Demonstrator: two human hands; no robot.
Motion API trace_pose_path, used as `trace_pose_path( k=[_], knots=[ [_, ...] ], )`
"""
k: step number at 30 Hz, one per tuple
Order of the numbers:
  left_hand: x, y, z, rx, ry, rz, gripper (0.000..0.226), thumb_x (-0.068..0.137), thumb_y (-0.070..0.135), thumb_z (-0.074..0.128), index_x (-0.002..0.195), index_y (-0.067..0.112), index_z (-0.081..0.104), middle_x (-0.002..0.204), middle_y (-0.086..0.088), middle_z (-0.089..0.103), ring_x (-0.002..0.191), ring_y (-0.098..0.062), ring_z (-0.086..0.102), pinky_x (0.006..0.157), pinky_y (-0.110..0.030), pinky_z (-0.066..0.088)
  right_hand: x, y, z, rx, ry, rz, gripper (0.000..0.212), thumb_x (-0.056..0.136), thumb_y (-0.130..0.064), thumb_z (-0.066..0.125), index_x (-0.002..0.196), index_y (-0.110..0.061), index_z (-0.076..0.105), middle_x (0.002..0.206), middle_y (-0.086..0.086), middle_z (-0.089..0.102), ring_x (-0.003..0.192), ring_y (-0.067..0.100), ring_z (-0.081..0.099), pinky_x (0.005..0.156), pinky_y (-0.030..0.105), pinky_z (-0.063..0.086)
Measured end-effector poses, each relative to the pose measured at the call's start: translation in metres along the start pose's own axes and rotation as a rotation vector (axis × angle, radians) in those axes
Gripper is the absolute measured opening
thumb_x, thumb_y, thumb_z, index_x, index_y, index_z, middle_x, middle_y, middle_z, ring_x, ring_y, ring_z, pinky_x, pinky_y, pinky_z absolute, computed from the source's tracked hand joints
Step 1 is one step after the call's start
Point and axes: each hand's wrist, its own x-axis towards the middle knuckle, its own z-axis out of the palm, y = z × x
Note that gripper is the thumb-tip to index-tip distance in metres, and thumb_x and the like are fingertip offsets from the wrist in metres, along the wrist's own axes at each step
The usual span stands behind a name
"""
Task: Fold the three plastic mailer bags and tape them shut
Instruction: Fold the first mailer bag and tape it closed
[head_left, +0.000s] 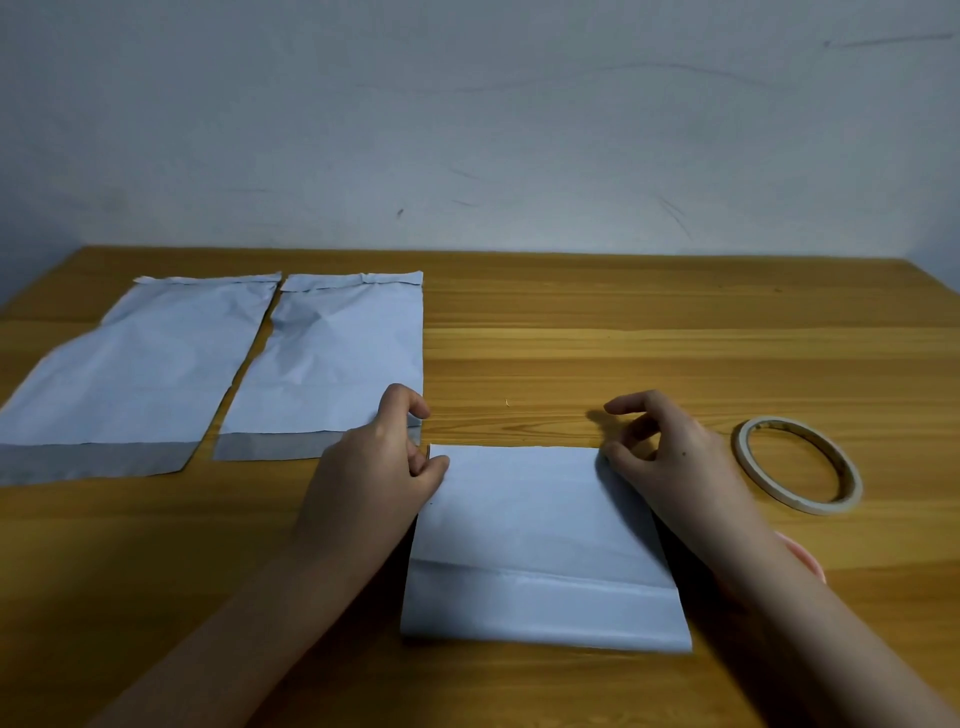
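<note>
Head view: left hand (382, 462) and right hand (670, 457) pinching far corners of folded bag (540, 530) between them. Thin, light, slippery, likely springing open; best held at corners. Tape (797, 465) just right of right hand; two flat bags (322, 364) beyond left.

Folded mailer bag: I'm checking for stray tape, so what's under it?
The folded mailer bag lies flat on the wooden table. Anything beneath is covered. The tape roll sits apart, to its right.
</note>
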Motion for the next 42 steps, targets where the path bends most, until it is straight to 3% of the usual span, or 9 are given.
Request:
trace_pose_path(
  k=[7,11,19,21,24,29,39,41,42],
  knots=[
    [0.0,0.006,-0.002,0.07,-0.032,0.024,0.037,0.086,0.026,0.067,0.116,0.021,0.046,0.069,0.008,0.059,0.066,-0.01,0.059,0.064,-0.025,0.049,0.0,-0.001,0.0,-0.012,-0.01,0.008,0.029,0.086,-0.016,0.065,0.112,-0.027,0.058,0.085,-0.011,0.061,0.072,0.006,0.054,0.064,0.024,0.036],
    [0.0,0.008,-0.003,0.098,-0.039,0.02,0.036,0.088,0.028,0.064,0.117,0.022,0.045,0.07,0.009,0.057,0.07,-0.013,0.06,0.067,-0.028,0.052,0.0,-0.002,-0.001,-0.017,-0.005,0.007,0.029,0.085,-0.016,0.066,0.112,-0.026,0.059,0.084,-0.01,0.061,0.075,0.011,0.057,0.066,0.028,0.042],
    [-0.004,0.009,-0.002,0.213,-0.016,0.099,0.026,0.091,0.027,0.06,0.112,0.021,0.047,0.08,0.007,0.048,0.073,-0.015,0.059,0.059,-0.022,0.044,0.0,-0.002,0.0,-0.023,-0.009,0.016,0.029,0.085,-0.017,0.066,0.112,-0.027,0.059,0.084,-0.011,0.062,0.076,0.013,0.058,0.068,0.029,0.043],
    [-0.004,0.007,0.001,0.234,-0.015,0.197,0.022,0.084,0.013,0.069,0.101,0.017,0.057,0.086,0.003,0.053,0.067,-0.017,0.06,0.053,-0.028,0.048,0.0,-0.001,0.001,-0.02,-0.006,0.014,0.029,0.085,-0.017,0.066,0.111,-0.027,0.059,0.084,-0.011,0.062,0.075,0.012,0.057,0.067,0.028,0.04],
    [-0.002,-0.002,0.005,0.295,-0.027,0.414,0.035,0.065,-0.003,0.079,0.094,0.015,0.069,0.091,-0.002,0.059,0.067,-0.019,0.062,0.043,-0.032,0.05,0.0,0.0,0.001,-0.025,-0.007,0.008,0.029,0.085,-0.017,0.066,0.111,-0.027,0.059,0.086,-0.009,0.062,0.075,0.011,0.056,0.066,0.027,0.038],
    [0.005,-0.005,0.002,0.456,-0.08,0.68,0.047,0.061,0.003,0.083,0.104,0.017,0.071,0.097,-0.001,0.064,0.083,-0.022,0.061,0.055,-0.033,0.052,0.0,0.0,0.002,-0.026,-0.006,0.006,0.029,0.085,-0.017,0.065,0.112,-0.027,0.058,0.086,-0.009,0.062,0.079,0.012,0.057,0.067,0.027,0.039],
    [0.005,0.007,-0.002,0.627,-0.235,0.671,0.07,0.039,0.01,0.089,0.105,0.024,0.071,0.085,0.002,0.063,0.066,-0.017,0.061,0.04,-0.025,0.046,-0.002,-0.002,0.001,-0.061,0.0,-0.006,0.03,0.085,-0.017,0.064,0.114,-0.024,0.058,0.089,-0.006,0.062,0.076,0.012,0.052,0.063,0.025,0.032],
    [0.004,0.018,-0.007,0.639,-0.26,0.641,0.071,0.047,0.011,0.087,0.113,0.026,0.066,0.09,0.002,0.06,0.072,-0.016,0.06,0.045,-0.026,0.046,-0.002,-0.003,0.001,-0.068,0.0,-0.003,0.03,0.086,-0.018,0.064,0.115,-0.024,0.057,0.089,-0.006,0.062,0.075,0.012,0.053,0.064,0.025,0.035],
    [0.001,0.025,-0.009,0.629,-0.284,0.619,0.068,0.062,0.011,0.08,0.124,0.027,0.058,0.101,0.001,0.057,0.083,-0.018,0.058,0.055,-0.029,0.048,-0.002,-0.003,0.001,-0.071,-0.003,0.001,0.03,0.086,-0.019,0.064,0.115,-0.025,0.057,0.09,-0.006,0.062,0.077,0.012,0.054,0.065,0.026,0.037]
  ],
)
